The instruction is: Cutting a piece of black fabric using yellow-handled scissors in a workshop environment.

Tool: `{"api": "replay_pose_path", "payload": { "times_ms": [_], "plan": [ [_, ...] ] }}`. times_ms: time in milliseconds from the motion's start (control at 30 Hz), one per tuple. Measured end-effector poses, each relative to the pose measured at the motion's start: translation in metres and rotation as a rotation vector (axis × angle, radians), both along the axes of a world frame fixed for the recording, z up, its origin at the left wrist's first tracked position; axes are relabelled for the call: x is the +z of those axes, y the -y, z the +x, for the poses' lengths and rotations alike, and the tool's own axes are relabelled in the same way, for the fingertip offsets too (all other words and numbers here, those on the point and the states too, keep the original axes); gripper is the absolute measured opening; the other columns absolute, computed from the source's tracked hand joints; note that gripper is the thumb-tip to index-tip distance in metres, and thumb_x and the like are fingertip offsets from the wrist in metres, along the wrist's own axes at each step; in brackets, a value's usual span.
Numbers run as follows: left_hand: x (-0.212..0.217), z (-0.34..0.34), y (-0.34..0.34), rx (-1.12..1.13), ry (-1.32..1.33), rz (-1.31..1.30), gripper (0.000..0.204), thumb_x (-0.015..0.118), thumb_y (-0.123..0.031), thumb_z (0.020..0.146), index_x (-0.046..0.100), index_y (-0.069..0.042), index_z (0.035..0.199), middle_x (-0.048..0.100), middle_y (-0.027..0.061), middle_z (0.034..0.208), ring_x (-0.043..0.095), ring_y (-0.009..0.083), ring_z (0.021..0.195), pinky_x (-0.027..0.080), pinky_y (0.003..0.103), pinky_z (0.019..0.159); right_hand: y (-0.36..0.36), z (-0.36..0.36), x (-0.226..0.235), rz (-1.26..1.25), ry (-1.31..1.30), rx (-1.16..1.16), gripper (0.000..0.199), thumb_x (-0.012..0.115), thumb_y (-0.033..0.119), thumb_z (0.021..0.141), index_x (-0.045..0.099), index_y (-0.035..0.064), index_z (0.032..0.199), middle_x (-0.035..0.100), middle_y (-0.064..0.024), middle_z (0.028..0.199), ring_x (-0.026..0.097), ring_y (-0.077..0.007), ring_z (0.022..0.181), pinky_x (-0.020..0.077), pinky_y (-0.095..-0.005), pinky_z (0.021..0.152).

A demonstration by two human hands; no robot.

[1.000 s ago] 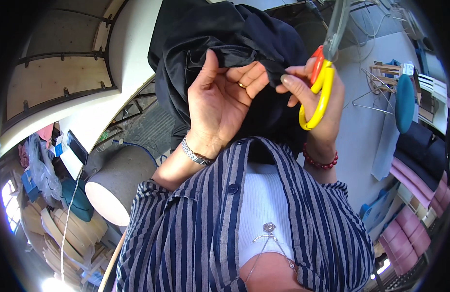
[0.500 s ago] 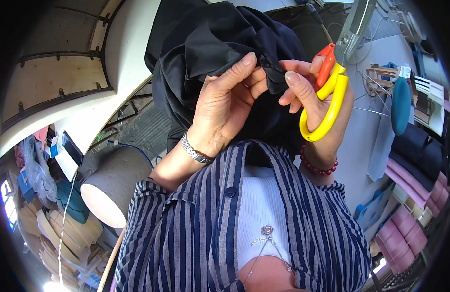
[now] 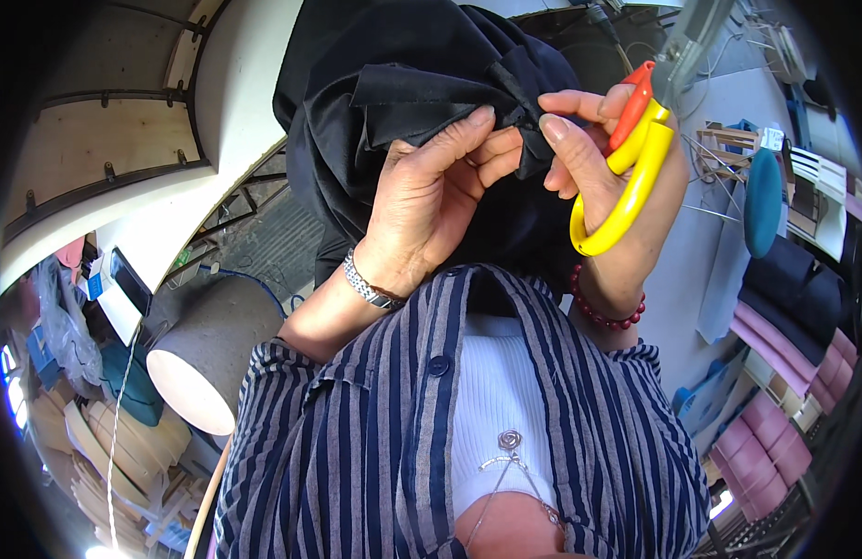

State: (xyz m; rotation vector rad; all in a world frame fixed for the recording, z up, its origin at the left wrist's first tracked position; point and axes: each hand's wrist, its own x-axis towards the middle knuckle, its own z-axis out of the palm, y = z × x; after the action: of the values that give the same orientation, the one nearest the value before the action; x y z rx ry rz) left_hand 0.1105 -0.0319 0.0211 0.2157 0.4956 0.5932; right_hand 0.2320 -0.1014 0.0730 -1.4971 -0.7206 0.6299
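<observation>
Left hand (image 3: 426, 191) nearly closed, thumb against curled fingers, pinching an edge of the black cloth (image 3: 403, 88); the bulk is bunched just beyond both hands, with a narrow folded strip of it between the two sets of fingertips. Right hand (image 3: 656, 207) half curled around the red-and-yellow handles of the scissors (image 3: 648, 177), blades pointing up and away, thumb tip right beside the strip; can't tell if it's gripping cloth.
</observation>
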Motion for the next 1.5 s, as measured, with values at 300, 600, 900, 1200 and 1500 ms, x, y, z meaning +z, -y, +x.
{"api": "replay_pose_path", "payload": {
  "times_ms": [300,600,900,1200,1500],
  "plan": [
    [0.000,-0.002,0.001,-0.008,-0.002,0.024,0.018,0.058,-0.009,0.087,0.064,0.004,0.097,0.067,0.0166,0.090,0.066,0.0211,0.084,0.053,0.030,0.080,-0.005,-0.001,-0.004,-0.021,0.093,0.024,0.026,0.070,0.004,0.075,0.052,0.0002,0.093,0.066,-0.0112,0.087,0.055,-0.0086,0.049,0.0443,-0.0173,0.044],
    [-0.001,0.000,0.003,-0.015,-0.047,0.042,0.016,0.059,-0.006,0.086,0.064,0.003,0.098,0.067,0.0154,0.091,0.066,0.0208,0.084,0.054,0.031,0.080,-0.008,0.001,-0.010,-0.040,0.084,0.012,0.026,0.072,0.006,0.075,0.052,0.0008,0.091,0.066,-0.0091,0.084,0.057,-0.0091,0.053,0.0446,-0.0180,0.046],
    [0.001,0.006,0.001,-0.039,-0.153,0.328,0.012,0.064,-0.003,0.082,0.064,-0.002,0.093,0.066,0.0072,0.090,0.064,0.0165,0.082,0.053,0.028,0.074,-0.011,-0.004,-0.013,-0.061,0.129,-0.019,0.025,0.071,0.005,0.075,0.051,0.0033,0.090,0.065,-0.0119,0.083,0.052,-0.0062,0.048,0.0379,-0.0156,0.041],
    [0.004,0.007,0.004,0.022,-0.153,0.129,0.011,0.063,-0.009,0.084,0.066,-0.001,0.091,0.066,0.0062,0.079,0.063,0.0112,0.069,0.053,0.022,0.064,-0.008,-0.005,-0.009,-0.093,0.098,-0.051,0.014,0.064,0.007,0.080,0.055,-0.0004,0.088,0.064,-0.0103,0.078,0.046,-0.0052,0.044,0.0336,-0.0155,0.040],
    [0.002,-0.004,0.002,-0.002,-0.153,0.128,0.014,0.063,-0.012,0.085,0.066,0.000,0.092,0.067,0.0081,0.079,0.064,0.0133,0.070,0.054,0.024,0.067,-0.013,0.017,0.003,-0.156,0.226,0.122,0.017,0.063,0.013,0.082,0.053,0.0026,0.091,0.066,-0.0149,0.089,0.044,-0.0044,0.041,0.0339,-0.0151,0.040]
  ]
}}
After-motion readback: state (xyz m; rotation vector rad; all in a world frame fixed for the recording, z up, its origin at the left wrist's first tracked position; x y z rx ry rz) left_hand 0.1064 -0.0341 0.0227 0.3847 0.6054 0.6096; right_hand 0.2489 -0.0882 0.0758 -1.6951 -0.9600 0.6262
